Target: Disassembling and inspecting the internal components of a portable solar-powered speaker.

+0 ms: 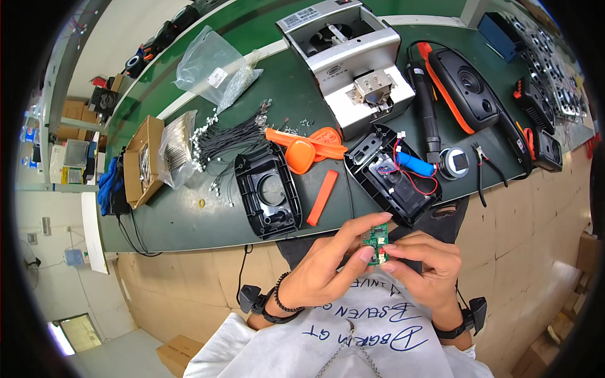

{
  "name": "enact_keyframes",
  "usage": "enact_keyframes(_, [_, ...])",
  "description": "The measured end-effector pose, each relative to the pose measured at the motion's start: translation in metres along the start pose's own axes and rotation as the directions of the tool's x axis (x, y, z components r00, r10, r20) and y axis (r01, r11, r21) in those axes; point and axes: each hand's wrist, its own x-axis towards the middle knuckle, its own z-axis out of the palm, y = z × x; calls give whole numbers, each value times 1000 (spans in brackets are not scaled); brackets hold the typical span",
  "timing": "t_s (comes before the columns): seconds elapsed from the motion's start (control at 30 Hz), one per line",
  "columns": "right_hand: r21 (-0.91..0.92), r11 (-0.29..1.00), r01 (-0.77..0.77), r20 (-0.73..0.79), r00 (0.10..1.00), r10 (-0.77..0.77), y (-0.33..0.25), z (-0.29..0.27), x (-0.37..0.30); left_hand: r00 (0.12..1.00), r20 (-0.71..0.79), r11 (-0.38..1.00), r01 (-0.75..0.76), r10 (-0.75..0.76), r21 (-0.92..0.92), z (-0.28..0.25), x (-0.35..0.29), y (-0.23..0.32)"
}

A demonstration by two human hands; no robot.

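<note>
Between both hands, close to my chest, is a small green circuit board (pixel 377 237) with white connectors along one side. My left hand (pixel 331 259) pinches it by the left and upper edge. The fingers of my right hand (pixel 426 261) are closed at its lower right edge, by a small red part at a connector; whether that is a plug or a wire end is too small to tell. Just beyond lies an open black plastic housing (pixel 394 195) holding a blue cylindrical battery (pixel 414 165) with red wires. Left of it sits another black housing half (pixel 268 192) with a round opening.
Orange plastic parts (pixel 301 154) and an orange strip (pixel 322 198) lie mid-bench. A bundle of black wires (pixel 236 135), a carton (pixel 142 160) and clear bags (pixel 217 69) are left. Behind stands a silver machine (pixel 353 69); pliers (pixel 485 170), a soldering iron-like black tool (pixel 428 113) and an orange-black speaker-like unit (pixel 463 88) are right.
</note>
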Motion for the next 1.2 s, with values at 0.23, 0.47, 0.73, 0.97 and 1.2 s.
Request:
enact_keyframes(0.23, [111,985,-131,-31,990,135,-1,2,-3,1000,-4,996,-23,23,86,1,-1,-4])
enact_keyframes(0.47, [-73,996,-60,-168,985,47,1,14,3,938,-340,985,-113,63,-128,30,0,-28])
enact_keyframes(0.73, [219,949,-227,-124,958,257,-2,9,-1,894,-359,962,-272,267,37,32,-2,-43])
enact_keyframes(0.97, [177,972,-155,-145,973,182,5,9,-3,890,-352,956,-289,289,52,36,-2,-46])
enact_keyframes(1.2, [246,931,-271,-151,938,313,2,13,-4,896,-355,955,-296,266,-31,34,-9,-54])
